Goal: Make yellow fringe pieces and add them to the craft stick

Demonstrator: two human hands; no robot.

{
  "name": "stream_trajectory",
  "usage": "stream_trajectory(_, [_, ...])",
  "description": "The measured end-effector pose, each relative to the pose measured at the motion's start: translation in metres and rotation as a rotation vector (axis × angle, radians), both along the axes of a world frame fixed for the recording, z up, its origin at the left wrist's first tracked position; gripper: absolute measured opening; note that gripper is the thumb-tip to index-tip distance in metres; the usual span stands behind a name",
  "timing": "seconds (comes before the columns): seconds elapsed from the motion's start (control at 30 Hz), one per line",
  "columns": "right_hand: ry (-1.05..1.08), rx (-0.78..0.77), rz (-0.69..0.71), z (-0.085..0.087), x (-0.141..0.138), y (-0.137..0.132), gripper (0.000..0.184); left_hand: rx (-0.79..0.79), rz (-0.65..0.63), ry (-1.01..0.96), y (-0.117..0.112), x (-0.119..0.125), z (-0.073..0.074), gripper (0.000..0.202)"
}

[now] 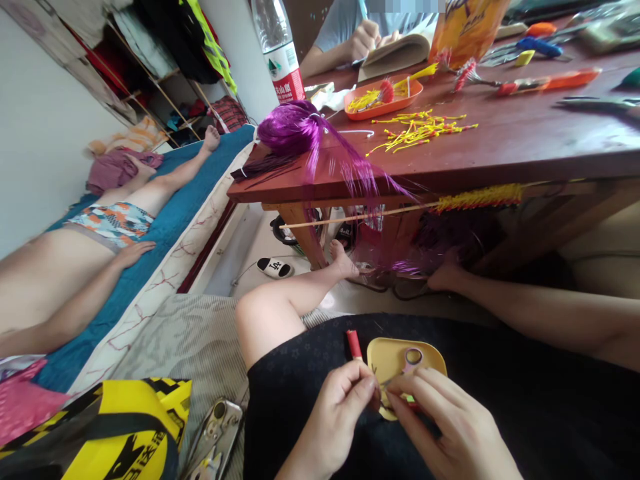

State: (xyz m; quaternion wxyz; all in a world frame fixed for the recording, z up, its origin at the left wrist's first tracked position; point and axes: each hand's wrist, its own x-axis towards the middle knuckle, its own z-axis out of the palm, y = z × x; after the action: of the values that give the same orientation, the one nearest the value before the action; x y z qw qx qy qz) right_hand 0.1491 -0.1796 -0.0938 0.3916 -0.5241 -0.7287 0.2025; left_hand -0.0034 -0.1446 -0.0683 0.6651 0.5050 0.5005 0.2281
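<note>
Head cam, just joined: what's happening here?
A seated person works over their lap. The left hand and right hand meet over a small yellow tray, pinching something thin between the fingertips; what exactly is too small to tell. A red stick lies beside the tray. On the wooden table ahead are purple fibres and yellow strands. Another person writes at the far side; a third lies on the bed.

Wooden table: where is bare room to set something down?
The table is bare along its near edge, between the yellow sticks and the purple tinsel. The far side is crowded: orange tray, tools, bottle.
</note>
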Motion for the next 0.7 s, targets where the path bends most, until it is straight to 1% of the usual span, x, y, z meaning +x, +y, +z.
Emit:
stream_trajectory(0.17, [-0.028, -0.011, -0.016, 0.003, -0.004, 0.002, 0.019, 0.052, -0.041, 0.077, -0.001, 0.003, 0.002, 0.029])
stream_trajectory(0.3, [-0.032, -0.002, -0.022, 0.000, 0.001, 0.003, 0.011, 0.087, -0.035, 0.143, 0.000, 0.003, 0.005, 0.031])
stream_trajectory(0.4, [-0.047, -0.004, -0.049, -0.004, 0.007, 0.004, 0.011, 0.123, -0.018, 0.201, 0.001, 0.002, 0.006, 0.033])
stream_trajectory(0.47, [-0.049, -0.014, -0.010, -0.004, 0.008, 0.005, 0.006, 0.148, -0.028, 0.233, 0.001, 0.003, 0.006, 0.033])
stream_trajectory(0.57, [-0.043, -0.017, 0.056, -0.003, 0.005, 0.006, 0.010, 0.168, -0.050, 0.256, 0.000, 0.005, 0.004, 0.035])
stream_trajectory(0.63, [-0.047, 0.021, 0.029, -0.002, 0.004, 0.007, 0.008, 0.187, -0.048, 0.272, 0.000, 0.006, 0.004, 0.036])
stream_trajectory(0.7, [-0.051, 0.074, -0.044, -0.002, 0.004, 0.007, 0.009, 0.203, -0.041, 0.297, 0.000, 0.005, 0.004, 0.036])
